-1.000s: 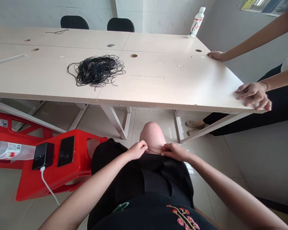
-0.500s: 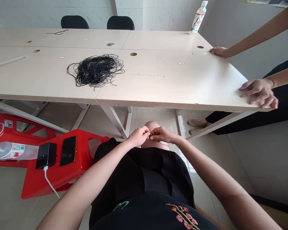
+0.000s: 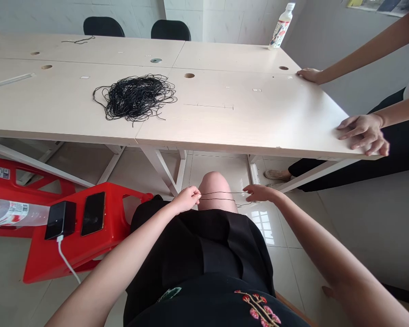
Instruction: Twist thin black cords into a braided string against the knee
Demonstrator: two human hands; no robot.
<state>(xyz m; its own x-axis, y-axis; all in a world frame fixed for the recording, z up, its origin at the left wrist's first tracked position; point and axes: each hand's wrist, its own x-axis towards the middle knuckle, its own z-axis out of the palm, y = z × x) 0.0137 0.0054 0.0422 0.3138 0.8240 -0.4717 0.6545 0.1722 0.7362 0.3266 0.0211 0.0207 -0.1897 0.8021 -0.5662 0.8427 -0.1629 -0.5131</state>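
The table (image 3: 259, 120) has a smooth, pale wood-look top with a soft satin sheen over white, metal-looking legs (image 3: 159, 167), while the tangled black cord (image 3: 132, 97) on it and the thin dark strand (image 3: 221, 192) on its near side look like matt fibre. Below the table's near left edge, the red stool (image 3: 78, 252) is glossy plastic, the phone (image 3: 93, 213) has a smooth, glassy black face, and the lying bottle (image 3: 17, 213) is clear, shiny plastic. The black skirt (image 3: 191, 240) on the table's near side is matt cloth, and the floor (image 3: 221, 161) beneath the table is smooth, reflective tile.
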